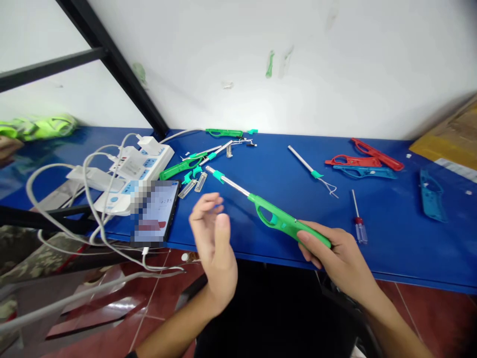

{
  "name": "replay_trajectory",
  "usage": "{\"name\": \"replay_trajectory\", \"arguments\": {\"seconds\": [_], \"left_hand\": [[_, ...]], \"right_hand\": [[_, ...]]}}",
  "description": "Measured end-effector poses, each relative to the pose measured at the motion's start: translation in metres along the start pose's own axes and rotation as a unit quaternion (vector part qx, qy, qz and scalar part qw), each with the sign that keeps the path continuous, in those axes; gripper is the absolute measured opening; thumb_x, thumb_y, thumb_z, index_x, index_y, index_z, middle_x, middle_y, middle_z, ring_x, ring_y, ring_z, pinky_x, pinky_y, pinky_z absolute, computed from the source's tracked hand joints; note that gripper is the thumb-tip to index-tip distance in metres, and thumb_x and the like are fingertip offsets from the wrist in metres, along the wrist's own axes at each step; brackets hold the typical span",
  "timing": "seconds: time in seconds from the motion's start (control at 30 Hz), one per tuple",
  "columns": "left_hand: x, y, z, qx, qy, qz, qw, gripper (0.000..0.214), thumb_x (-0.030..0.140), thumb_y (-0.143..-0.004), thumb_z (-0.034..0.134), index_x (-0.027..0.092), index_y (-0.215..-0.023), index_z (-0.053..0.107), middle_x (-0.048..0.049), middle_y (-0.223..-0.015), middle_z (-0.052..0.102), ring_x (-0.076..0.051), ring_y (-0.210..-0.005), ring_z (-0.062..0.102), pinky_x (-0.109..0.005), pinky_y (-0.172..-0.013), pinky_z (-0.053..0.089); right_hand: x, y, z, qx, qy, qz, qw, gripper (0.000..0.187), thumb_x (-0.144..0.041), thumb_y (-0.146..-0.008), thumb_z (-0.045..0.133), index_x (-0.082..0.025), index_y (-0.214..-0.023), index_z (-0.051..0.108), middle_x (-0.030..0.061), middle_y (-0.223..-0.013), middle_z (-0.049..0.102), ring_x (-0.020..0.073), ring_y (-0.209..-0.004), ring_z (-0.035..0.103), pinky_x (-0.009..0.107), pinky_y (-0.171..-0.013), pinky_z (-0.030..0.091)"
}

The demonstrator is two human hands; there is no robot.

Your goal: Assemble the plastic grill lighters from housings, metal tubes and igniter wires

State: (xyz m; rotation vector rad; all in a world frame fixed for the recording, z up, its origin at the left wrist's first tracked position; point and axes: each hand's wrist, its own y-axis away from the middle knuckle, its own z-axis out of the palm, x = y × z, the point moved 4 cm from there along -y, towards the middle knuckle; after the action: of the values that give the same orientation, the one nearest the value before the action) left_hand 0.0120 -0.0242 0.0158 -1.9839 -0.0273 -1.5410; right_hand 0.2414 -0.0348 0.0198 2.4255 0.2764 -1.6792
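My right hand (337, 256) grips the handle end of a green long-nozzle lighter (268, 211), whose metal tube points up and left over the blue table (402, 233). My left hand (214, 238) hovers open at the table's front edge, fingers loosely curled, holding nothing, just left of the lighter. Beyond its fingertips lie small clear and green lighter parts (194, 181).
A phone (156, 211) and a white power strip (130, 171) with cables sit at left. More green lighter pieces (223, 133), a metal tube with wires (311, 169), a red-handled screwdriver (358, 219), red shells (367, 156) and blue shells (432, 196) lie further back and right.
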Motion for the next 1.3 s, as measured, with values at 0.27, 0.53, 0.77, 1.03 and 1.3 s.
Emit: {"name": "replay_trajectory", "arguments": {"seconds": [0.27,0.53,0.77,1.03,1.3], "left_hand": [[0.007,0.007,0.047,-0.293,0.393,-0.208,0.846,0.027,0.042,-0.114,0.053,0.024,-0.132,0.06,-0.0081,-0.128,0.081,-0.024,-0.114,0.08,-0.044,-0.101,0.065],[0.001,0.007,0.048,-0.287,0.418,-0.219,0.834,0.02,0.041,-0.113,0.056,0.022,-0.117,0.061,-0.0091,-0.127,0.081,-0.026,-0.111,0.082,-0.044,-0.096,0.068],[0.003,0.009,0.045,-0.29,0.422,-0.204,0.835,0.018,0.04,-0.113,0.058,0.022,-0.115,0.061,-0.0082,-0.12,0.083,-0.028,-0.11,0.082,-0.049,-0.099,0.067],[0.003,0.005,0.046,-0.283,0.502,-0.198,0.792,0.022,0.039,-0.109,0.065,0.025,-0.125,0.072,-0.006,-0.13,0.074,-0.021,-0.116,0.076,-0.039,-0.107,0.062],[-0.002,-0.002,0.043,-0.193,0.531,-0.221,0.795,0.02,0.04,-0.105,0.072,0.021,-0.1,0.068,0.0013,-0.093,0.067,-0.016,-0.097,0.075,-0.036,-0.098,0.064]], "right_hand": [[0.0,0.001,0.011,-0.061,0.005,-0.042,0.997,0.046,-0.05,-0.111,0.05,-0.022,-0.079,0.066,-0.0037,-0.059,0.058,0.0106,-0.047,0.049,0.027,-0.054,0.041],[0.001,-0.003,0.012,-0.072,0.022,-0.034,0.997,0.039,-0.048,-0.11,0.056,-0.022,-0.085,0.071,-0.0036,-0.065,0.061,0.0108,-0.053,0.052,0.026,-0.057,0.04],[-0.001,0.002,0.011,-0.044,0.054,-0.058,0.996,0.042,-0.046,-0.111,0.054,-0.022,-0.082,0.07,-0.0052,-0.055,0.053,0.0106,-0.048,0.049,0.026,-0.053,0.038],[0.001,0.007,0.01,0.099,0.11,-0.168,0.975,0.026,-0.037,-0.101,0.075,-0.027,-0.124,0.08,0.0032,-0.105,0.085,0.0209,-0.087,0.081,0.026,-0.074,0.063],[0.005,0.01,0.008,0.123,0.114,-0.164,0.972,0.028,-0.035,-0.108,0.065,-0.026,-0.134,0.073,-0.0019,-0.093,0.084,0.0122,-0.067,0.076,0.02,-0.07,0.062]]}}
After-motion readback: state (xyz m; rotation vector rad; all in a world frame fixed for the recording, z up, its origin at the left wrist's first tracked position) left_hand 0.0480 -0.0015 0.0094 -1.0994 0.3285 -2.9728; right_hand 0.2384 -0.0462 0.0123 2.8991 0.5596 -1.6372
